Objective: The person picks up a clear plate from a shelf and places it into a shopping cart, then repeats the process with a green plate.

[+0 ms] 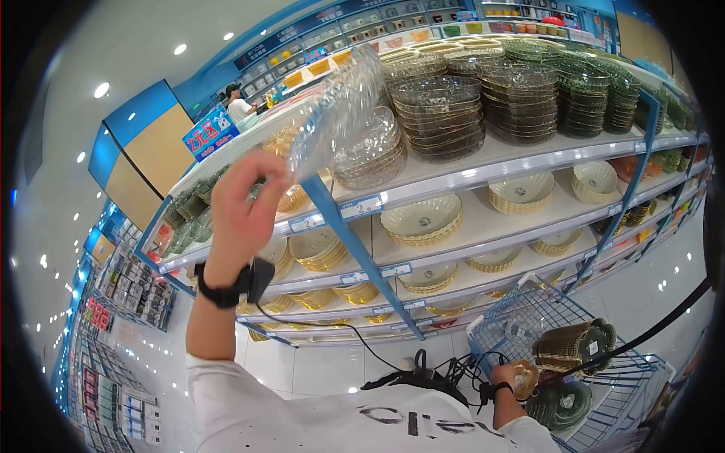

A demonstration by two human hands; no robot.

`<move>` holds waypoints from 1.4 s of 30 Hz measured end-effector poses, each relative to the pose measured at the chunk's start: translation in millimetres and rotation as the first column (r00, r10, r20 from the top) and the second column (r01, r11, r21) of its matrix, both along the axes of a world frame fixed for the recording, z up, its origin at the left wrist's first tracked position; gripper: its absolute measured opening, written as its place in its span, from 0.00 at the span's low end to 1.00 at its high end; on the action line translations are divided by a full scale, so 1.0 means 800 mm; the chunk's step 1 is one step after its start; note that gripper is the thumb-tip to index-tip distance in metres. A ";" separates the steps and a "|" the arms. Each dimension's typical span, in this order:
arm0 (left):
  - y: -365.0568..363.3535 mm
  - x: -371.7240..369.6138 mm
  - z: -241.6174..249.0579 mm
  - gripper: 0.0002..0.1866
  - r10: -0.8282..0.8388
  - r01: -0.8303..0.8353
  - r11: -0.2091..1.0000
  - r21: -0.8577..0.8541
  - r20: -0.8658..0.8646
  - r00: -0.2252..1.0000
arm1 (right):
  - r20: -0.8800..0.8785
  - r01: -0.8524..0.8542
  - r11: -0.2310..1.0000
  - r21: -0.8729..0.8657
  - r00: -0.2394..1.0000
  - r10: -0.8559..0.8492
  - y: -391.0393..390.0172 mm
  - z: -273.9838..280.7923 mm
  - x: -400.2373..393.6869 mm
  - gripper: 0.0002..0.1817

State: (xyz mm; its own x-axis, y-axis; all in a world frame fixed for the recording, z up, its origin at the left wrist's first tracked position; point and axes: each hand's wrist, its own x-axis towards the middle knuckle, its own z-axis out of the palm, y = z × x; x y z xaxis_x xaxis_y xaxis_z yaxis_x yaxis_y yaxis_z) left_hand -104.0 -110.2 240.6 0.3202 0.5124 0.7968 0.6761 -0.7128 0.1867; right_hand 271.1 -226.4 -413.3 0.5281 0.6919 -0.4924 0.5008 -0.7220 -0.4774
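Between nine and ten o'clock the left hand point(253, 198) grips a blurred clear dish point(340, 113) that tilts toward twelve, near stacked clear bowls point(368, 156) on the shelf, while between four and five the right hand point(504, 375) curls its fingers against an amber bowl point(524, 380) at the blue cart point(495, 308).

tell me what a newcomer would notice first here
Probably the clear, ridged dishware, blurred and tilted in the raised left hand. Next, the stacks of dark dishes on the top shelf, then the blue wire cart at lower right with more dishes inside.
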 end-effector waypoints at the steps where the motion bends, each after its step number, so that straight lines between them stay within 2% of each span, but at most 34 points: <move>1: 0.017 0.004 0.005 0.03 0.060 -0.059 0.998 0.024 -0.042 0.997 | -0.003 -0.010 1.000 0.002 1.000 0.010 -0.002 -0.002 0.000 0.19; 2: 0.036 0.008 0.009 0.04 0.121 -0.117 0.992 0.050 -0.084 0.989 | -0.004 -0.008 1.000 -0.002 1.000 0.008 -0.006 -0.002 0.001 0.19; 5: 0.114 -0.001 -0.005 0.04 0.077 -0.069 0.994 0.083 -0.101 0.992 | 0.007 0.001 1.000 -0.008 1.000 -0.001 -0.004 0.029 -0.005 0.19; 7: 0.149 -0.001 -0.016 0.04 0.097 -0.099 0.995 -0.024 -0.066 0.993 | -0.003 0.024 1.000 -0.008 1.000 -0.024 -0.006 0.051 -0.008 0.19; 8: 0.162 -0.001 -0.023 0.04 0.081 -0.083 0.996 -0.020 -0.073 0.994 | -0.002 0.041 0.999 -0.008 0.999 -0.041 -0.006 0.055 -0.010 0.19; 10: 0.168 0.007 -0.032 0.04 0.143 -0.142 0.990 0.019 -0.134 0.981 | 0.005 0.057 0.998 -0.007 0.998 -0.057 -0.004 0.047 -0.010 0.20; 11: 0.169 0.008 -0.038 0.04 0.152 -0.162 0.984 -0.078 -0.119 0.981 | 0.019 0.052 0.999 -0.010 0.998 -0.052 -0.006 0.043 -0.009 0.20; 14: 0.185 0.001 -0.055 0.04 0.126 -0.132 0.991 -0.025 -0.173 0.977 | 0.025 0.040 0.999 -0.017 0.999 -0.039 -0.006 0.053 -0.010 0.21; 18: 0.182 0.007 -0.058 0.05 0.084 -0.097 0.993 -0.067 -0.176 0.981 | 0.004 0.053 0.998 -0.032 0.999 -0.052 -0.004 0.068 -0.011 0.21; 21: 0.183 0.007 -0.058 0.05 0.092 -0.108 0.992 -0.057 -0.241 0.966 | 0.023 0.057 0.996 -0.069 0.998 -0.056 -0.004 0.057 -0.012 0.21; 23: 0.182 0.007 -0.056 0.04 0.134 -0.136 0.991 0.019 -0.346 0.929 | 0.022 0.052 0.995 -0.080 0.998 -0.050 -0.004 0.056 -0.012 0.21; 27: 0.177 0.006 -0.054 0.04 0.111 -0.119 0.993 -0.006 -0.329 0.938 | 0.019 0.064 0.996 -0.067 0.998 -0.063 -0.005 0.048 -0.011 0.21; 30: 0.172 0.006 -0.055 0.06 0.133 -0.170 0.983 -0.070 -0.368 0.920 | 0.047 0.050 0.995 -0.081 0.998 -0.047 -0.006 0.057 -0.012 0.21; 32: 0.157 0.024 -0.057 0.06 0.116 -0.054 0.972 0.229 -0.267 0.957 | 0.024 0.035 0.998 -0.052 0.999 -0.034 -0.009 0.050 -0.010 0.21; 34: 0.129 0.045 -0.062 0.10 0.114 -0.017 0.934 0.357 -0.254 0.960 | 0.008 0.032 0.996 -0.087 0.999 -0.032 -0.010 0.043 -0.008 0.21; 36: 0.108 0.068 -0.094 0.12 -0.074 0.147 0.942 0.303 -0.241 0.968 | 0.095 -0.007 0.999 -0.037 0.995 0.011 -0.011 0.068 -0.014 0.20; 37: 0.098 0.093 -0.113 0.11 -0.192 0.245 0.952 0.182 -0.265 0.945 | 0.155 -0.229 0.971 -0.069 0.959 0.237 -0.008 0.028 -0.007 0.20; 38: 0.088 0.110 -0.140 0.11 -0.309 0.332 0.943 0.037 -0.282 0.908 | 0.143 -0.080 0.995 -0.056 0.986 0.088 -0.011 0.039 -0.016 0.18; 39: 0.087 0.131 -0.173 0.11 -0.388 0.394 0.919 -0.032 -0.266 0.883 | 0.102 -0.028 0.999 -0.042 0.994 0.032 -0.009 0.025 -0.015 0.17; 41: 0.098 0.188 -0.237 0.10 -0.586 0.523 0.809 -0.268 -0.292 0.756 | 0.112 0.070 0.997 0.016 0.991 -0.071 -0.004 0.034 -0.014 0.14; 42: 0.106 0.214 -0.266 0.10 -0.629 0.558 0.775 -0.297 -0.279 0.726 | 0.112 0.091 0.996 0.022 0.989 -0.093 -0.001 0.040 -0.017 0.14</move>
